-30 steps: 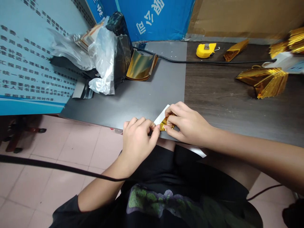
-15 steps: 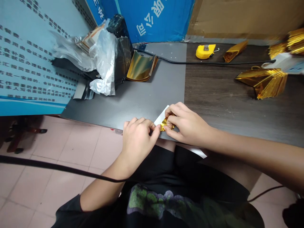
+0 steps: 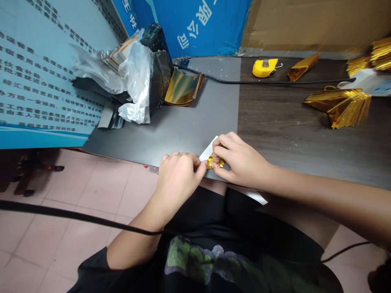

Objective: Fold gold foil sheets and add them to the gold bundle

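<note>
At the table's front edge, a sheet of gold foil paper [image 3: 209, 152] shows a white side and a shiny gold part folded over. My left hand [image 3: 180, 170] grips its left side, thumb against the fingers. From the right, my right hand [image 3: 236, 158] pinches the gold part with curled fingers. Both hands hide much of the sheet, so its full shape cannot be seen. Farther back lies a stack of gold foil sheets [image 3: 183, 86], slightly curled.
A crumpled plastic bag [image 3: 137, 77] stands on the table at left, beside a printed board [image 3: 39, 81]. Behind are a yellow tape measure [image 3: 264, 68], a folded gold piece [image 3: 303, 67] and a black cable [image 3: 226, 81]. Bundled gold foil pieces [image 3: 342, 106] lie at right.
Both hands keep nearly the same place and grip on the foil paper. The gold part looks slightly more crinkled, and the whole view has shifted a little.
</note>
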A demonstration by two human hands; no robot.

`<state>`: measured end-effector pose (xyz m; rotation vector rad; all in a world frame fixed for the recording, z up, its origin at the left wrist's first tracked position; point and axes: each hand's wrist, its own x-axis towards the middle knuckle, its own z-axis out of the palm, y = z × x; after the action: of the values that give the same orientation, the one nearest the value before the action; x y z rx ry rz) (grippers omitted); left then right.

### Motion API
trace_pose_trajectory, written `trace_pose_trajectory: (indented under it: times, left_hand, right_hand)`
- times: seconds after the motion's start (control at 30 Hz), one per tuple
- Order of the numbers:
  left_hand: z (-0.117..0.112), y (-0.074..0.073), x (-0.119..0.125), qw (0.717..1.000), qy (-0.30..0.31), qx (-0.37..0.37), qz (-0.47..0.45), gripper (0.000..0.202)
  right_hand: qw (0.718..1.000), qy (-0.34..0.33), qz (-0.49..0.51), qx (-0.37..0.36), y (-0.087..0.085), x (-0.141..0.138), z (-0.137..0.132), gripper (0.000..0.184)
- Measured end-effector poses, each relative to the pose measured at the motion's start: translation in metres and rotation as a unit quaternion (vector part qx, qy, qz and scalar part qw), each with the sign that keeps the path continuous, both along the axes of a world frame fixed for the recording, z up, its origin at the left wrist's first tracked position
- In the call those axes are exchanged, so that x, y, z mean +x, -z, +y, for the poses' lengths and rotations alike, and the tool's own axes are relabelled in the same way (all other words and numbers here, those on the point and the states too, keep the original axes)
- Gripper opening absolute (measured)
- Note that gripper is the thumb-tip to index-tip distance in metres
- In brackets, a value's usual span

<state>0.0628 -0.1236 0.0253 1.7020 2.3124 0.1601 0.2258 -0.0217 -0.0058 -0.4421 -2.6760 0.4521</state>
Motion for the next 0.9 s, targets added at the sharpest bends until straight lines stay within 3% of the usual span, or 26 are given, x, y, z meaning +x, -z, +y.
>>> trace_pose_trajectory:
  times: [0.1, 0.4, 0.77, 0.9]
  left_hand:
    - [0.0, 0.001, 0.0, 1.0, 0.004, 0.02, 0.001, 0.033]
    - [-0.002, 0.004, -0.002, 1.0, -0.009, -0.011, -0.011, 0.035]
    - [-0.028, 0.021, -0.011, 0.995, -0.041, 0.087, -0.029, 0.03]
    - [-0.037, 0.032, -0.014, 0.978, 0.003, 0.207, -0.012, 0.032]
  right_hand:
    - [1.0, -0.008, 0.011, 0.006, 0.0, 0.002, 0.0, 0.017]
    - [0.999, -0.025, 0.021, 0.013, 0.001, 0.005, 0.004, 0.025]
    - [0.999, -0.038, 0.001, -0.022, -0.002, 0.004, 0.007, 0.024]
    - [0.999, -0.038, 0.002, -0.024, -0.002, 0.004, 0.006, 0.023]
